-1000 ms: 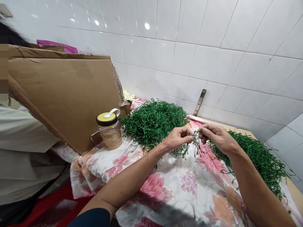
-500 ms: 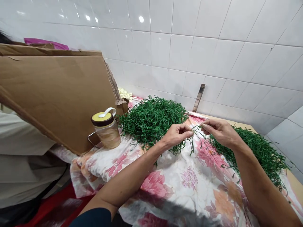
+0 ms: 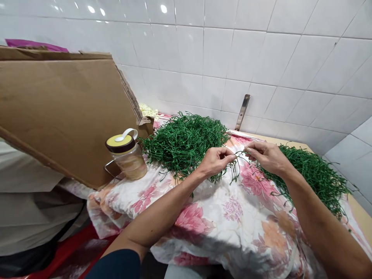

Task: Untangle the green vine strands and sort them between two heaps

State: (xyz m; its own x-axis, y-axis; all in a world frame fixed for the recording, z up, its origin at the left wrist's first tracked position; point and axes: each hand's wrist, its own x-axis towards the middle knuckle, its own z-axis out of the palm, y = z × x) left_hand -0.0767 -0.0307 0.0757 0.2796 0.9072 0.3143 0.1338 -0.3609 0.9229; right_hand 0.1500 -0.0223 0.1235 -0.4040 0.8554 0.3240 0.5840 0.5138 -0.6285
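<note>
Left hand (image 3: pixel 215 161): pinched on thin, green, plastic-looking strands (image 3: pixel 234 172), right of frame centre;
Right hand (image 3: pixel 266 157): pinched likewise;
Strands: now stretched between hands, less bunched; work seems unfinished

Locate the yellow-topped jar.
In the head view, the jar stands on the floral cloth at left, between the cardboard and the left pile of green strands.

Two green piles (image 3: pixel 186 141) (image 3: pixel 310 174), one jar (image 3: pixel 130 162)
</note>
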